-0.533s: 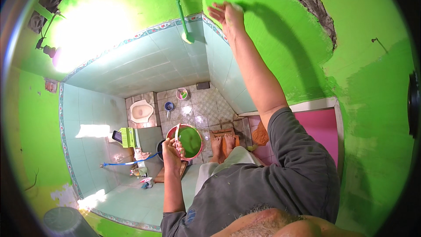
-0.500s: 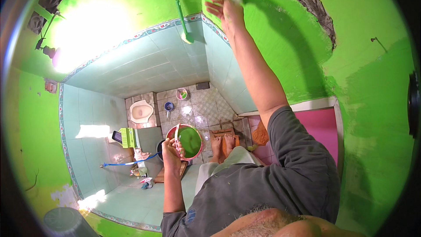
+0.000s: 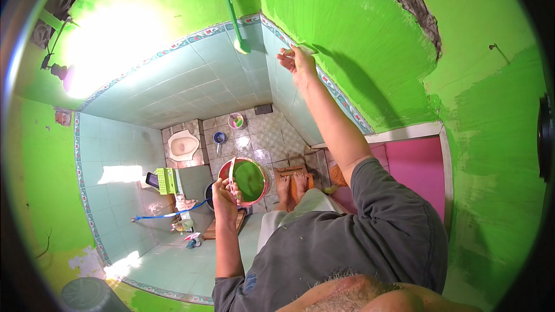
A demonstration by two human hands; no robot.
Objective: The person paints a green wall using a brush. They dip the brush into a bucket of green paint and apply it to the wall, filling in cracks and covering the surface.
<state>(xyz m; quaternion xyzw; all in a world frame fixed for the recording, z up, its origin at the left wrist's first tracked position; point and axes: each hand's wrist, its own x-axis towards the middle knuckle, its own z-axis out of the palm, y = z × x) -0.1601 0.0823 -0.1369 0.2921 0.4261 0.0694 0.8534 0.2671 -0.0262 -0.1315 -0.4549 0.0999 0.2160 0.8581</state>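
Note:
My left hand (image 3: 225,194) is closed on the pale handle of a red bucket (image 3: 265,192). Green paint (image 3: 249,180) fills much of the bucket. Raised along the right wall, my right hand (image 3: 299,63) has its fingers bent round a small pale, flat thing (image 3: 307,50). That thing is near or against the bright green wall (image 3: 347,40), just above the patterned tile border; its kind is too small to make out. Streaky green paint strokes show on the wall around it.
A green-handled brush (image 3: 235,26) hangs in the far corner. Below are a squat toilet (image 3: 184,145), a blue dipper (image 3: 219,138) and a small tub (image 3: 236,121). At left stand a lime basket (image 3: 167,181) and a blue hose (image 3: 162,216). My feet (image 3: 292,188) are on an orange surface.
My right hand has moved down the green wall to the tile border, with the small pale thing in it. My left hand still holds the bucket in about the same place.

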